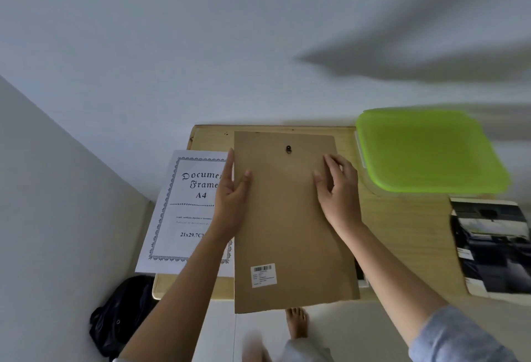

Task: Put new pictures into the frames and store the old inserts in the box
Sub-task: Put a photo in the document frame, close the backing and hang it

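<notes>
Left hand [230, 198] grips the backing board [287, 232] by its edge; right hand [339, 192] rests open-fingered on it.

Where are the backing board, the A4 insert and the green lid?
backing board [287, 232], head view, bare brown middle.
A4 insert [186, 215], head view, printed face below the title.
green lid [425, 149], head view, centre of its top.

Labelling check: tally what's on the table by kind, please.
Brown backing board: 1
White insert sheet: 1
Green-lidded box: 1
Photo print stack: 1
Total: 4
</notes>
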